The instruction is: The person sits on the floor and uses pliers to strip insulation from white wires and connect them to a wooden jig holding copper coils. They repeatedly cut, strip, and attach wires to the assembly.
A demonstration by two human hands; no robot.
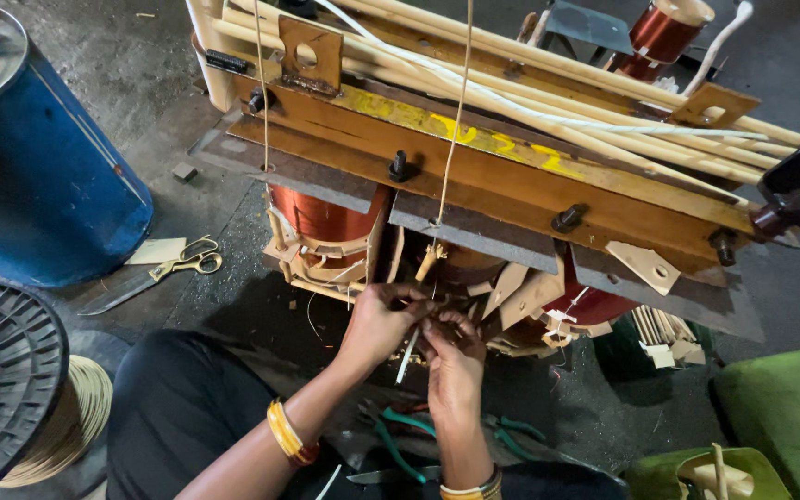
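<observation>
left hand pinching thin wire at coil | right hand pinching pale sleeve | likely light, bendy, easily kinked; best gripped near the ends

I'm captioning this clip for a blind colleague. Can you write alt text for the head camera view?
Seen from above, a person's left hand and right hand pinch a thin pale sleeve under a wooden-framed transformer with copper coils. Green-handled pliers lie below the hands; scissors lie on the floor beside a blue drum.
</observation>
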